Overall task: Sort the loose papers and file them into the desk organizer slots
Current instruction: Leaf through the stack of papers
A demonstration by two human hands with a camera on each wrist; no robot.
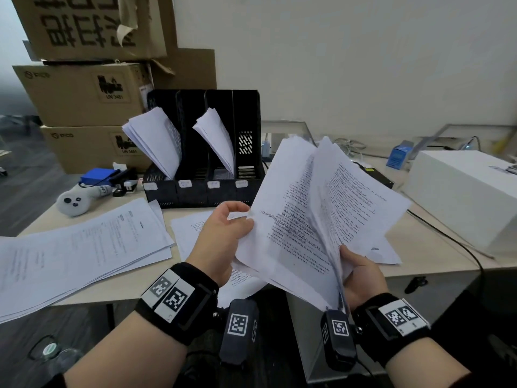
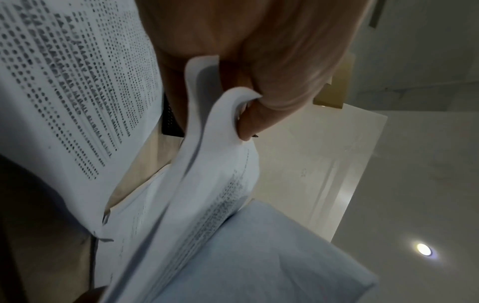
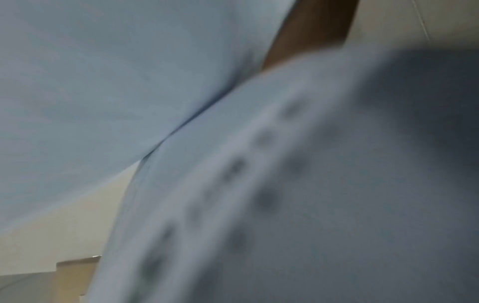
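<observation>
A thick sheaf of printed papers [image 1: 313, 219] is held up over the desk, fanned apart in the middle. My left hand [image 1: 223, 233] grips its left edge, thumb on top; in the left wrist view the fingers [image 2: 274, 86] curl round bent sheets [image 2: 207, 164]. My right hand [image 1: 361, 275] pinches the lower right part of the sheaf. The right wrist view shows only blurred paper [image 3: 233, 184]. The black desk organizer [image 1: 204, 152] stands behind, with papers leaning in its first slot [image 1: 156, 141] and third slot [image 1: 216, 138]. The other two slots look empty.
Loose paper stacks lie on the desk at left [image 1: 84, 247] and under the hands [image 1: 190, 233]. A white controller [image 1: 75, 201], a blue pouch [image 1: 98, 176], cardboard boxes [image 1: 84, 93] at back left, a white box [image 1: 464, 197] at right, and cables are around.
</observation>
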